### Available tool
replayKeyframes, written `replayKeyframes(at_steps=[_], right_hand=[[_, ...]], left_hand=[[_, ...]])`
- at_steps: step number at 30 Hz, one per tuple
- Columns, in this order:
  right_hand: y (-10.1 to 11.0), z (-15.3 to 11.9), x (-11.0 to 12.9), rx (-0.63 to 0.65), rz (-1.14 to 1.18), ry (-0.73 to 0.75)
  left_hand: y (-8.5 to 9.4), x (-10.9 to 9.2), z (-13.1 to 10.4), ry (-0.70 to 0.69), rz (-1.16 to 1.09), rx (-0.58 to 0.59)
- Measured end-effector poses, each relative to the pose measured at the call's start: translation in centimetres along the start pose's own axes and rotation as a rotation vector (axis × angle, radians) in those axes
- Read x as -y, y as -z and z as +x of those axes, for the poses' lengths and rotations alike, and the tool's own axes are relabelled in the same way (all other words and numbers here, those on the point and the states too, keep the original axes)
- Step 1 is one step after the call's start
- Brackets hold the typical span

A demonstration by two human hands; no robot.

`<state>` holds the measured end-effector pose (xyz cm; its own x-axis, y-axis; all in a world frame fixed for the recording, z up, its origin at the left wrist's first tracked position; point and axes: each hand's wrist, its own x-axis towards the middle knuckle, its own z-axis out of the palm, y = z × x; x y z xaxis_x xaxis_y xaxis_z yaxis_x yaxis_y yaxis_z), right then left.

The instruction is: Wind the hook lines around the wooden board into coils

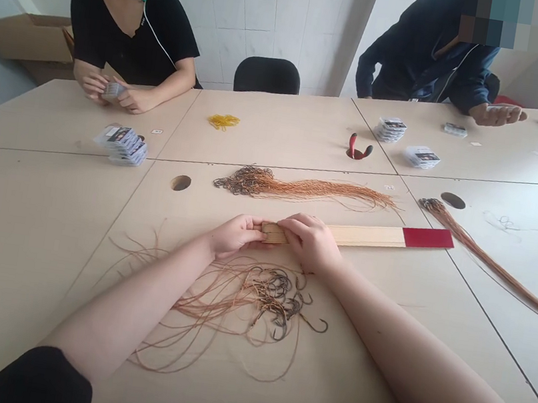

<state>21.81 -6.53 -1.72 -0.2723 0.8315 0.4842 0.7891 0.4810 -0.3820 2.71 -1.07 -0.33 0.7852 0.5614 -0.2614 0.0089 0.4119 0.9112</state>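
My left hand [238, 236] pinches the left end of a flat wooden strip [369, 237], which has a dark red block at its far right end. Over the strip, close by, my right hand [311, 240] is closed with its fingers on the top edge. Whether a hook or line lies between my fingers is too small to see. Below my hands lies a loose tangle of fishing hooks [279, 297] with brown lines [203, 306] trailing left. Just beyond the strip, a bundle of hooks [252, 180] has its brown lines laid out to the right.
Another hook bundle [489, 251] lies at right. Red-handled pliers [358, 149] stand in a table hole. Yellow bands [224, 121] and stacked clear boxes [126, 145] are farther back. Two people sit opposite; one person's hands [113, 92] hold a small box.
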Motion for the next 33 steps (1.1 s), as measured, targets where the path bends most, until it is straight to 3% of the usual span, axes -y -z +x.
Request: replayKeyframes(at_steps=[9,16,33], right_hand=[[0.4,-0.2,1.4,0.101,-0.255,0.054],[0.4,0.2,0.9,0.109,-0.203,0.001],[0.9,0.5,-0.3,0.184,-0.184,0.109]], left_hand=[[0.6,-0.3,-0.3,-0.02,0.011,-0.007],[0.7,0.0,0.0,-0.007,0.002,-0.018],[1.4,-0.1,0.6,0.058,-0.054,0.045]])
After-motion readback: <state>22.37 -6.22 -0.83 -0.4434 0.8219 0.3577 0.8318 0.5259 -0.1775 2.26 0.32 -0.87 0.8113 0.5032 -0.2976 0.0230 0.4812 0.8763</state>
